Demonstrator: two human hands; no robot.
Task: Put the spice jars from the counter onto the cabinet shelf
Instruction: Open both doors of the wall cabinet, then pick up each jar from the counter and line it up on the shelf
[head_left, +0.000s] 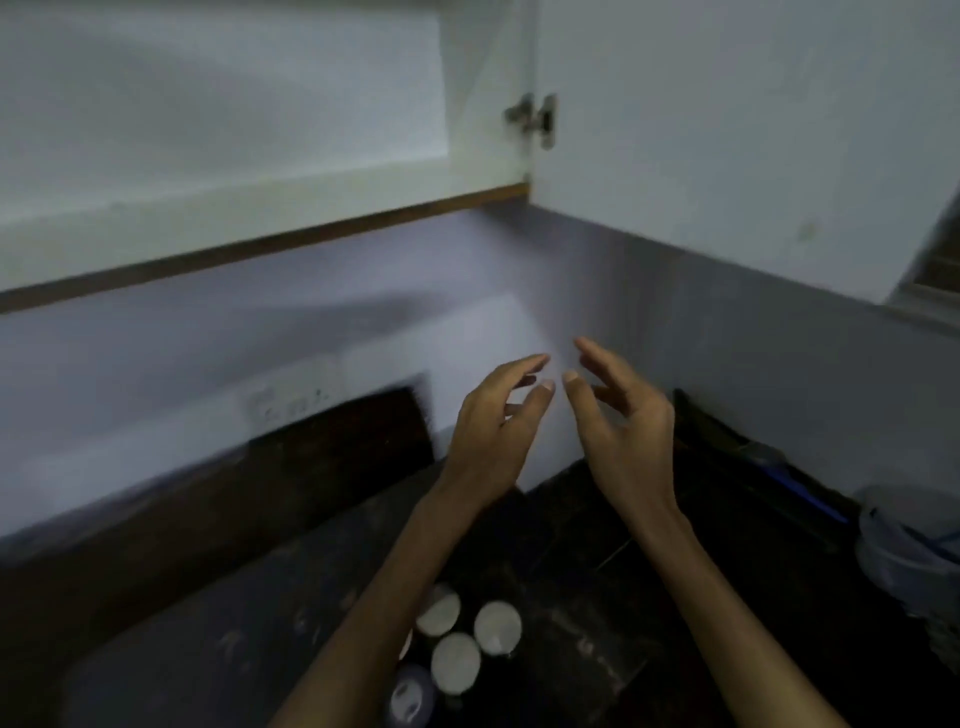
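Several spice jars with white lids (456, 661) stand bunched on the dark counter (582, 597) near the bottom, partly hidden under my left forearm. A darker jar (410, 696) sits just below them. Both hands are raised in front of the wall, well above the jars. My left hand (498, 421) is empty with fingers spread. My right hand (623, 421) faces it, also empty and spread, fingertips almost touching. Above, the white cabinet shelf (218, 145) lies bare, its door (727, 130) swung wide to the right.
A metal hinge (535, 117) joins the door to the cabinet side. A wall socket plate (288, 402) sits left of the hands. A clear plastic container (904, 551) and a blue-handled item (800, 488) stand at the counter's right end.
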